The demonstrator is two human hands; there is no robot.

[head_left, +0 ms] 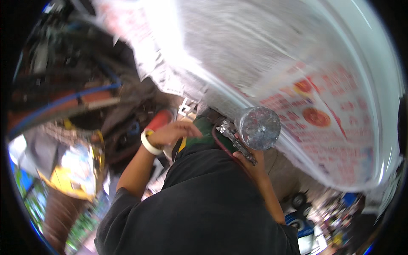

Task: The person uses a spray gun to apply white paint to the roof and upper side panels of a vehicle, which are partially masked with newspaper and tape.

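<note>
Along the left side, a blue hose (63, 97) curves above a tan-brown bar (93, 104) amid dark, jumbled clutter, and lower down a yellow-edged container (63, 178), its material unclear, shows above a thick brown post (63, 216) resembling a tree trunk, with green foliage (80, 225) on either side. A red, rounded object (161, 119), too blurred to identify, lies left of the view's centre. At the lower right, a blue-and-white machine (302, 227) stands near a small black wheel (298, 200), beside a spread of multicoloured odds and ends (335, 223).
</note>
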